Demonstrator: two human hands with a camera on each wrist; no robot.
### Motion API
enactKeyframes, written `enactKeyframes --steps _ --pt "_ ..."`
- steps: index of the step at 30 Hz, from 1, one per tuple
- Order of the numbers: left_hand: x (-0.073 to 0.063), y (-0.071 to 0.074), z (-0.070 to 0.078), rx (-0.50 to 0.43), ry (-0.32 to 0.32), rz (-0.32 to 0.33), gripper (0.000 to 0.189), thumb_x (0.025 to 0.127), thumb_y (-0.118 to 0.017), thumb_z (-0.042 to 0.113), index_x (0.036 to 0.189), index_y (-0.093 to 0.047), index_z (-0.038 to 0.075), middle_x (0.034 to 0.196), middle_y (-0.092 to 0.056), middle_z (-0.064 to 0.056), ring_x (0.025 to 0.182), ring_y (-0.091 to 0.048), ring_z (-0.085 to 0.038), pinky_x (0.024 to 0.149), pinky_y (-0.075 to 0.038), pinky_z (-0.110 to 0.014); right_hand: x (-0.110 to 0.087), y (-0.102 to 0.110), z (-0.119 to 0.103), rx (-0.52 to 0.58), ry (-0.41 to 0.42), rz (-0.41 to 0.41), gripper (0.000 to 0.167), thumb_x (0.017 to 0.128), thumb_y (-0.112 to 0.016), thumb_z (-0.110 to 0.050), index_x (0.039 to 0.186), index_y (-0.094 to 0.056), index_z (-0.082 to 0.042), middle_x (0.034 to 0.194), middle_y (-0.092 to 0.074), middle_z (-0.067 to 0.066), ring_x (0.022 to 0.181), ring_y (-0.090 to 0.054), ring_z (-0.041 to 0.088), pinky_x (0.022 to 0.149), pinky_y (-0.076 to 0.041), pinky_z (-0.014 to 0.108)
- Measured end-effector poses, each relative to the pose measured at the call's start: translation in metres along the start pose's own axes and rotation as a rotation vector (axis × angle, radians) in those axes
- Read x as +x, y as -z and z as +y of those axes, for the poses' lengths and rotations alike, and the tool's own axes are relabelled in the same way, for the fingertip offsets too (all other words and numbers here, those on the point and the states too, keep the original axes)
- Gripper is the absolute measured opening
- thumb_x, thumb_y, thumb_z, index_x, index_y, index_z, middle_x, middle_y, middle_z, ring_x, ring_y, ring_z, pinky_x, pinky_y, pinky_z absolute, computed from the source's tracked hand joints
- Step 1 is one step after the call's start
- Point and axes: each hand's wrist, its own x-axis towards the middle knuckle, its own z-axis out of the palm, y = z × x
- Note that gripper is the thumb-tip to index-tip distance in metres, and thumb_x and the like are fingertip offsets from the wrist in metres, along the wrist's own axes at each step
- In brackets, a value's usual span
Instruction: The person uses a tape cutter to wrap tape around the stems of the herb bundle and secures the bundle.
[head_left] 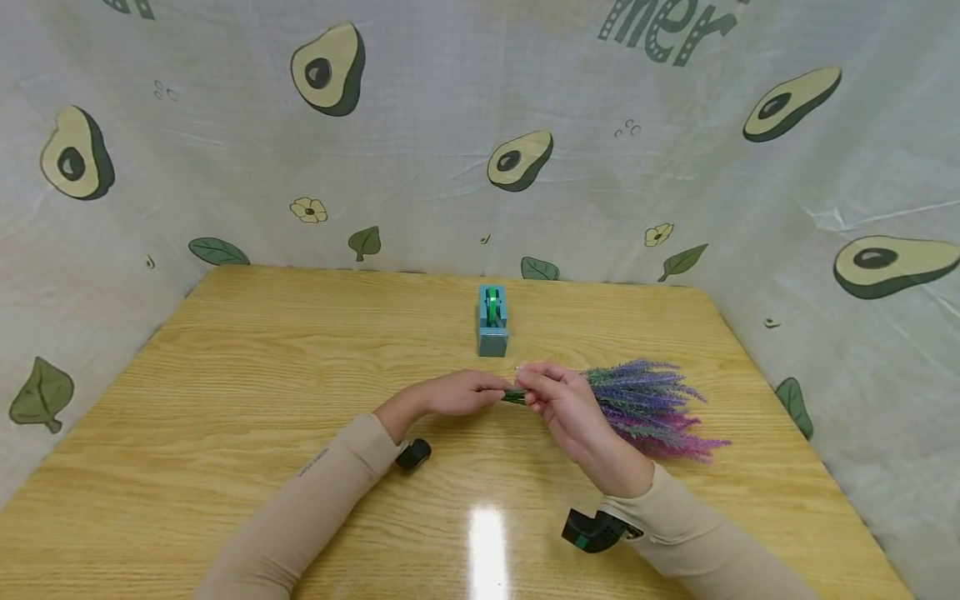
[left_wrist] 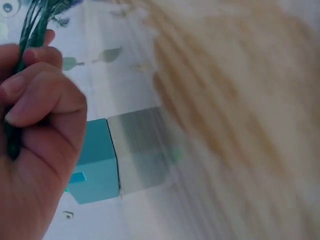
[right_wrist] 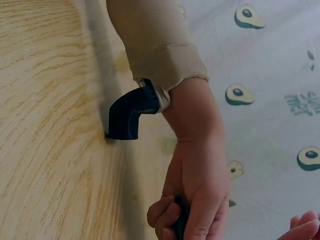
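A bunch of artificial lavender [head_left: 645, 404], purple and magenta, lies on the right side of the table with its heads to the right. My left hand [head_left: 461, 392] grips the green stems [head_left: 513, 397] near their cut ends. In the left wrist view its fingers curl round the dark green stems [left_wrist: 36, 30]. Just right of it, my right hand [head_left: 566, 408] is over the stems, thumb and forefinger pinched on a small shiny clear strip [head_left: 517, 368]. Only some fingers of that right hand [right_wrist: 302, 227] show in the right wrist view.
Behind the hands stands a blue tape dispenser [head_left: 492, 342] with a green roll. The wooden table [head_left: 300, 333] ends at a pale avocado-print cloth [head_left: 427, 150]. Each wrist bears a black camera, the right one [head_left: 592, 531] close over the table.
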Motion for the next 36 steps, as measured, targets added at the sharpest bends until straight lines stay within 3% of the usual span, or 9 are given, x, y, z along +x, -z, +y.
enactKeyframes --steps 5,8,12,15,17,20,23,26,36 --pt "0.003 0.000 0.002 -0.031 0.042 -0.004 0.033 0.100 -0.045 0.023 0.128 -0.058 0.011 0.071 -0.047 0.000 0.063 -0.040 -0.011 0.061 -0.035 -0.025 0.000 -0.001 0.001 0.002 0.000 -0.001 0.019 0.094 -0.054 -0.005 0.082 -0.067 -0.013 0.078 -0.064 0.000 0.061 -0.052 0.007 0.055 -0.043 0.016" --pt "0.002 0.001 0.005 -0.070 0.073 -0.012 0.033 0.102 -0.039 0.022 0.122 -0.059 0.006 0.076 -0.050 -0.002 0.065 -0.041 -0.012 0.061 -0.035 -0.025 0.001 -0.002 0.002 0.000 -0.006 0.004 0.018 0.094 -0.055 -0.005 0.083 -0.067 -0.013 0.078 -0.064 0.000 0.061 -0.052 0.006 0.054 -0.042 0.016" --pt "-0.004 0.007 0.006 -0.254 0.111 -0.054 0.032 0.103 -0.031 0.017 0.118 -0.055 0.000 0.091 -0.056 -0.010 0.068 -0.041 -0.017 0.063 -0.036 -0.027 0.001 -0.002 0.005 -0.019 -0.016 0.011 0.017 0.094 -0.055 -0.005 0.083 -0.066 -0.013 0.078 -0.063 -0.001 0.061 -0.051 0.007 0.054 -0.042 0.016" --pt "-0.009 0.012 0.005 -0.323 0.098 -0.064 0.030 0.102 -0.036 0.014 0.113 -0.058 -0.003 0.085 -0.055 -0.012 0.063 -0.039 -0.018 0.059 -0.035 -0.026 0.001 -0.002 0.007 -0.035 -0.022 0.017 0.017 0.093 -0.056 -0.006 0.082 -0.066 -0.014 0.078 -0.063 -0.001 0.062 -0.051 0.007 0.055 -0.042 0.016" --pt "-0.011 0.014 0.004 -0.284 0.092 -0.053 0.030 0.102 -0.040 0.016 0.106 -0.061 -0.005 0.073 -0.051 -0.008 0.057 -0.036 -0.015 0.056 -0.033 -0.025 0.000 -0.002 0.008 -0.040 -0.028 0.019 0.016 0.093 -0.057 -0.007 0.081 -0.066 -0.014 0.078 -0.063 -0.001 0.062 -0.051 0.007 0.055 -0.042 0.016" --pt "-0.013 0.014 0.004 -0.203 0.138 -0.036 0.032 0.101 -0.041 0.018 0.102 -0.066 -0.003 0.059 -0.038 -0.002 0.051 -0.029 -0.012 0.052 -0.029 -0.024 0.001 -0.002 0.011 -0.043 -0.038 0.021 0.016 0.093 -0.058 -0.007 0.081 -0.066 -0.014 0.077 -0.063 -0.002 0.061 -0.052 0.007 0.055 -0.043 0.016" --pt "-0.015 0.010 0.006 -0.138 0.192 -0.049 0.036 0.103 -0.036 0.019 0.098 -0.065 -0.002 0.059 -0.034 0.000 0.052 -0.028 -0.012 0.053 -0.028 -0.025 0.001 -0.003 0.013 -0.037 -0.042 0.020 0.016 0.093 -0.057 -0.007 0.081 -0.066 -0.014 0.077 -0.064 -0.002 0.061 -0.052 0.006 0.055 -0.043 0.016" --pt "-0.015 0.007 0.009 -0.092 0.216 -0.046 0.035 0.104 -0.031 0.019 0.098 -0.060 0.001 0.068 -0.040 -0.002 0.058 -0.034 -0.013 0.058 -0.032 -0.025 0.001 -0.004 0.015 -0.035 -0.040 0.027 0.016 0.093 -0.057 -0.007 0.081 -0.066 -0.014 0.076 -0.063 -0.002 0.061 -0.052 0.006 0.055 -0.042 0.016" --pt "-0.015 0.001 0.012 -0.052 0.080 0.037 0.028 0.103 -0.030 0.015 0.099 -0.053 0.000 0.076 -0.044 -0.005 0.063 -0.036 -0.015 0.061 -0.034 -0.027 0.000 -0.005 0.022 -0.037 -0.037 0.040 0.016 0.092 -0.057 -0.006 0.081 -0.066 -0.011 0.076 -0.063 -0.001 0.059 -0.051 0.006 0.054 -0.042 0.015"
